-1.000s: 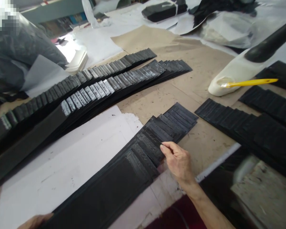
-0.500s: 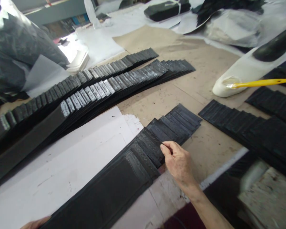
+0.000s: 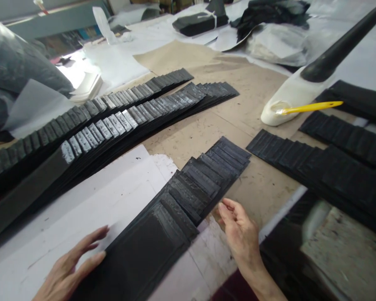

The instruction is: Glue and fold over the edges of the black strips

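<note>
A stack of long black strips lies fanned in front of me, their overlapped ends stepping away to the upper right. My left hand is at the stack's left edge, fingers spread, the thumb tip touching or just over the top strip; nothing is held. Beside the right edge of the fanned ends is my right hand, its thumb and fingertips drawn together. I see nothing between them, and a small gap seems to separate them from the strips. Under the stack's left side is a white sheet.
Two long rows of overlapped strips run along the left. More black strips lie at the right. A white bottle-shaped container with a dark neck bears a yellow-handled brush. Plastic-wrapped bundles are at the back.
My left hand has come up from the bottom edge into view, with its fingers spread. My right hand has let go of a strip's edge and drawn slightly away. The view has shifted.
</note>
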